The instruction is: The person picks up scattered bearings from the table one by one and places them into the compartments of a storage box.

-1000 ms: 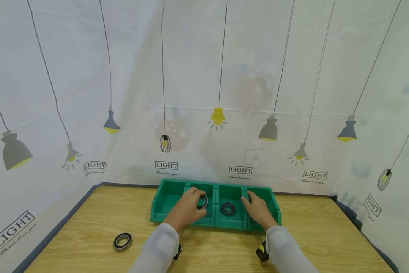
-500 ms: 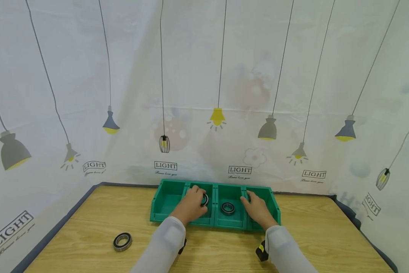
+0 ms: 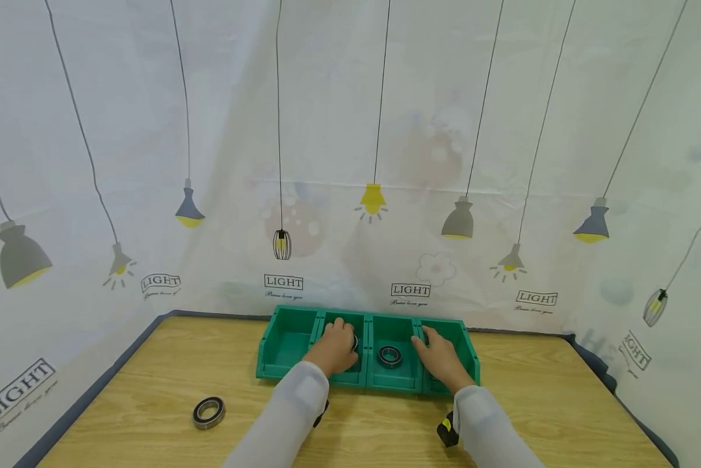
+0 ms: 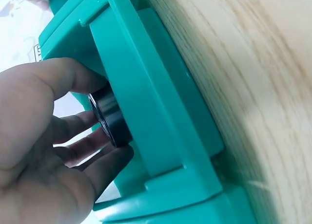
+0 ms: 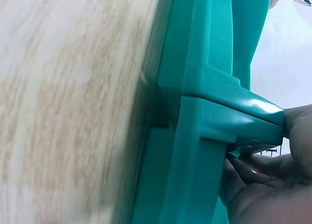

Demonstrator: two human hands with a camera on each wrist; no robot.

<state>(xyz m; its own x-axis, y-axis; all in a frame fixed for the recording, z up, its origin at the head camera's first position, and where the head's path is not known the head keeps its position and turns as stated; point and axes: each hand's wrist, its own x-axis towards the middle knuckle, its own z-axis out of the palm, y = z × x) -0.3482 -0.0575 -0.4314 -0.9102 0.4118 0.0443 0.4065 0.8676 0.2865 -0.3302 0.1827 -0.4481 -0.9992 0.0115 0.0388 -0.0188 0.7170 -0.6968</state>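
Note:
A green bin with several compartments in a row stands at the back of the table. My left hand reaches into its second compartment from the left. Thumb and fingertips hold a ball bearing by its rim there, close behind the front wall. A second bearing lies flat in the third compartment. My right hand is at the divider between the third and fourth compartments. Its thumb is on one side of the divider and its fingers curl in on the other, gripping it.
Another bearing lies on the wooden table, left of my left sleeve. A wall cloth with printed lamps hangs right behind the bin. A black-and-yellow object shows below my right cuff.
My left hand has shifted slightly right and deeper into the second compartment, covering more of its bearing. The right hand stays at the divider; the other bearings have not moved.

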